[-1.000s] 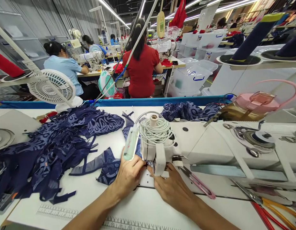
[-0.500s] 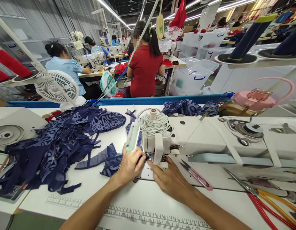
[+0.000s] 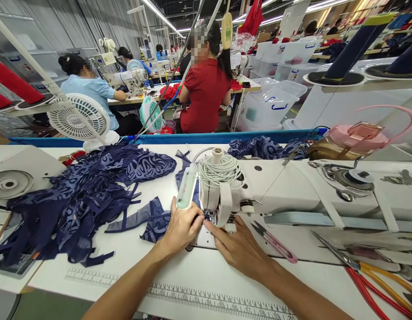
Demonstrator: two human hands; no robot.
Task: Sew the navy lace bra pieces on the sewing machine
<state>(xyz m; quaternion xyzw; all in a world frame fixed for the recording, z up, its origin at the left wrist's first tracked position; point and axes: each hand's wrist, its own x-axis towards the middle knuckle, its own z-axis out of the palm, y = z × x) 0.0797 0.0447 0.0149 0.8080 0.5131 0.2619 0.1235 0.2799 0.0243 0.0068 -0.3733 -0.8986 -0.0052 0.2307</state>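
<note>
At the needle area of a white sewing machine (image 3: 276,182), my left hand (image 3: 182,224) has its thumb and fingers pressed together on a small bit of navy fabric (image 3: 208,215). My right hand (image 3: 237,244) lies just right of it, index finger reaching to the presser foot and the fabric edge, the other fingers partly behind the machine head. A navy patterned piece (image 3: 156,222) lies left of my left hand. Behind the fingers stands a pale green plastic case (image 3: 186,189) on the machine's left side. Coiled white cord (image 3: 219,169) sits on the machine head.
A heap of navy cut pieces (image 3: 92,195) covers the left of the table. Pink thread snips (image 3: 276,242) and scissors with orange and red handles (image 3: 362,269) lie right. A white fan (image 3: 79,118), a pink-lidded bottle (image 3: 354,140) and co-workers are beyond.
The view has shifted slightly, and the person in red has leaned a little to the right. Both my hands stay at the needle area in nearly the same pose.
</note>
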